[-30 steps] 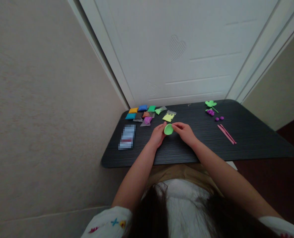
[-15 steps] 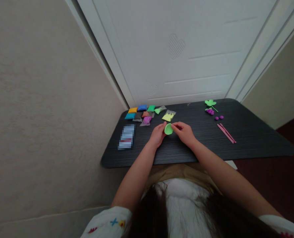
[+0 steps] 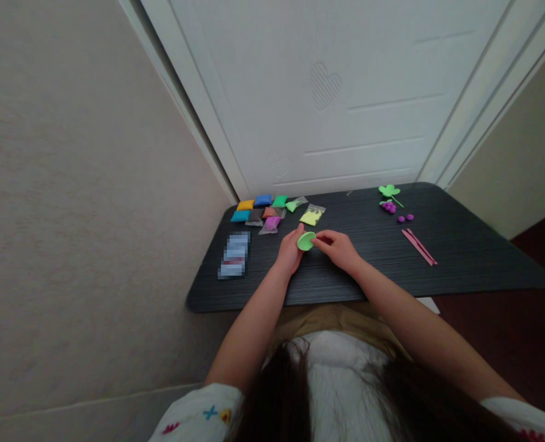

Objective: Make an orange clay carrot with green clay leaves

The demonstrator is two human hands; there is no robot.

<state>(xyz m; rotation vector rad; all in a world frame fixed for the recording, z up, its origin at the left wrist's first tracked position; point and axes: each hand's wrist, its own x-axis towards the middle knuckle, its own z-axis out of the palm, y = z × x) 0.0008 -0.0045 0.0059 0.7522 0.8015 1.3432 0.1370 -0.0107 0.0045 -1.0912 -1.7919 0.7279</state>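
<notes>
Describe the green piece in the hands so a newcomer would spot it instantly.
Start at the dark table in front of the white door. Over it, the left hand and right hand hold a light green rounded piece between them. Unlike the lobed green shape lying far right, it is held and plainly round.

The green disc partly hides the left grip — the flat rectangle is pixelated.

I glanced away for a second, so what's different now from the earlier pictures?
The light green clay disc has shifted slightly left and tilted, its outline now wider and flatter. The left hand and right hand are still on it; neither visibly let go. The clay packets, purple balls and pink tools stayed put.
</notes>
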